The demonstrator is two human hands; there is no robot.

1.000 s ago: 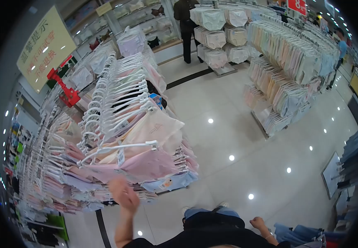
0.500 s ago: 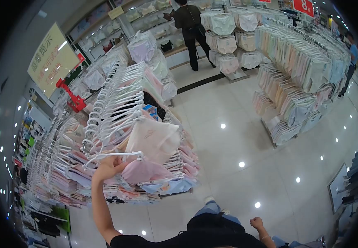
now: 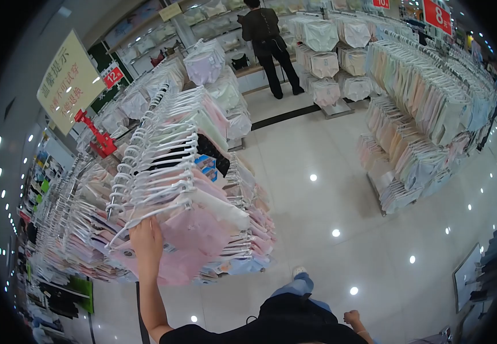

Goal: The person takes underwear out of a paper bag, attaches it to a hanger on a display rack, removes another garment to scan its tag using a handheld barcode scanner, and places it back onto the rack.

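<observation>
Left hand: our left hand (image 3: 147, 243) is raised at the front of the near row, its fingers narrowed on the near-left end of a white hanger (image 3: 174, 207); the fingertips are partly hidden, so we cannot tell whether they pinch cloth too
Right hand: our right hand (image 3: 351, 316) is low beside the body, well apart from the row, fingers folded in, nothing seen in them
Hanger: it is frontmost, its long axis rising from our left hand toward the upper right, across the line of the rail (image 3: 159, 96); whether its hook sits on that rail we cannot make out
Pink briefs: the pink briefs (image 3: 194, 241) hang below the hanger, broad side toward us, reaching down beside our left wrist
Hold: we judge that gripping the end steadies the hanger and leaves most of the cloth in view
Row: other hangers (image 3: 171, 163) stand close behind, nearly parallel, probably so that many share one rail
Sign: the yellow sign (image 3: 71, 80) stands above the clothes beside a red clamp (image 3: 96, 135), likely for easy reading
Aisle: pale floor (image 3: 294, 229) separates our row from the far briefs (image 3: 432, 92)
</observation>
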